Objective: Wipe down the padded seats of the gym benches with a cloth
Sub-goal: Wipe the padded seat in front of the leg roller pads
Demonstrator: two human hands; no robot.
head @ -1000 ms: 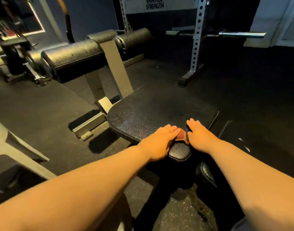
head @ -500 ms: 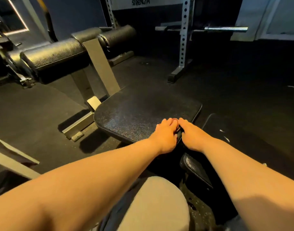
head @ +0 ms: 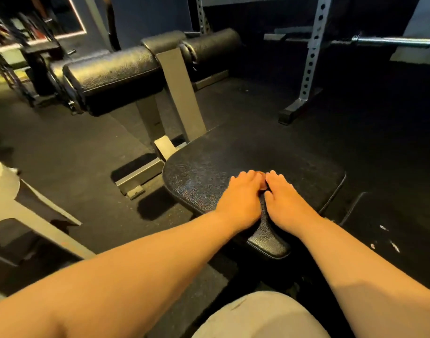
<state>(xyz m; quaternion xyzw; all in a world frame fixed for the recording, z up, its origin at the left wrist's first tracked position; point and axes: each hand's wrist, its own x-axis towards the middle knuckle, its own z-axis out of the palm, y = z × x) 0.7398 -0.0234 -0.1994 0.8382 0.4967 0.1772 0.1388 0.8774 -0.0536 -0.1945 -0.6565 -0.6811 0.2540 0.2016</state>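
Roller pads point(head: 116, 74): black, far left, on a grey steel frame point(head: 177, 93).
Left hand point(head: 240, 198): palm down, fingers flat, pressing on the padded seat point(head: 209, 167).
Cloth point(head: 262, 185): reddish sliver between both hands, mostly hidden beneath them, near the seat's front.
Right hand point(head: 286, 203): flat, fingers extended, touching the left.
Barbell point(head: 392, 41): racked far right.
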